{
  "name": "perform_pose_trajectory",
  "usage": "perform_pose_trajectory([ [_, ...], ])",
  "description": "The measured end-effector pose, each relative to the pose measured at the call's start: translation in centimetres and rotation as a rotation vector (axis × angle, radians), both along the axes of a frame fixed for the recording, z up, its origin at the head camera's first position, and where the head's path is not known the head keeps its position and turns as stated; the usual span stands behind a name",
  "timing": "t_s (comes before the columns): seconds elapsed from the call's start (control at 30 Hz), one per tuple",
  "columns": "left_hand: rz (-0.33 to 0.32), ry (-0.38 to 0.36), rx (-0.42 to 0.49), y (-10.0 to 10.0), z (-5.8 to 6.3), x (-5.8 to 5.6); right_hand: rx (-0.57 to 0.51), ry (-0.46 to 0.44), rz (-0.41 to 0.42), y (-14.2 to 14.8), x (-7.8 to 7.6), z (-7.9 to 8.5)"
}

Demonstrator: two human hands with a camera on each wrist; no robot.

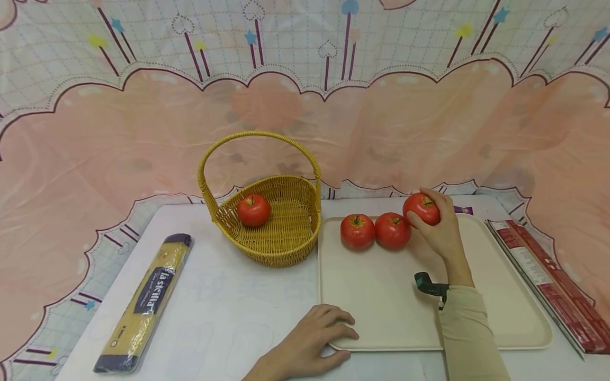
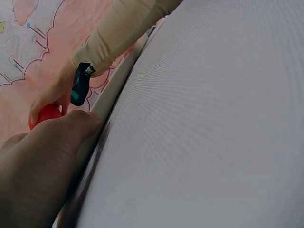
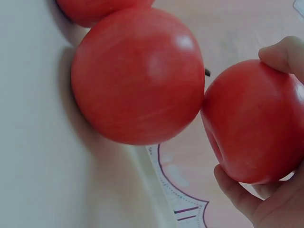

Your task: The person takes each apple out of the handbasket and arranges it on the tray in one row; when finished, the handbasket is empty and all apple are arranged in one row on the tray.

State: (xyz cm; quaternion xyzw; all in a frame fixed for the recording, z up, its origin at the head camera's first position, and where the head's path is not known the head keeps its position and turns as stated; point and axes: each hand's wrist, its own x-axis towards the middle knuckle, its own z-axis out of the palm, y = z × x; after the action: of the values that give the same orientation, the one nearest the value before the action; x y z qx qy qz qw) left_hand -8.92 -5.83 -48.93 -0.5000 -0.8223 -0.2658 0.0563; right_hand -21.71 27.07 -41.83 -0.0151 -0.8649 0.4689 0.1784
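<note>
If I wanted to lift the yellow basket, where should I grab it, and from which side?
Probably the top of the handle, from above: the basket stands upright, and the handle arches high over it with open space underneath.

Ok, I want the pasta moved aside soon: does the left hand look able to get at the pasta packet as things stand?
Probably yes: the left hand, by a corner of the beige tray, holds nothing, and nothing seems to stand between it and the pasta packet on the white tabletop.
</note>
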Motion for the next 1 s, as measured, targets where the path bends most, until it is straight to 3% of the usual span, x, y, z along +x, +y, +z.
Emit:
perform_pose_trajectory([
  [0.6, 0.003, 0.004, 0.0, 0.1, 0.1, 0.1, -0.022, -0.052, -0.033, 1.2, 0.0, -1.3],
  [0.83, 0.013, -0.082, -0.017, 0.1, 0.2, 0.1, -0.009, -0.098, -0.035, 1.6, 0.0, -1.8],
  [1.0, 0.008, -0.028, -0.002, 0.1, 0.1, 0.0, 0.007, -0.144, -0.036, 1.9, 0.0, -2.2],
])
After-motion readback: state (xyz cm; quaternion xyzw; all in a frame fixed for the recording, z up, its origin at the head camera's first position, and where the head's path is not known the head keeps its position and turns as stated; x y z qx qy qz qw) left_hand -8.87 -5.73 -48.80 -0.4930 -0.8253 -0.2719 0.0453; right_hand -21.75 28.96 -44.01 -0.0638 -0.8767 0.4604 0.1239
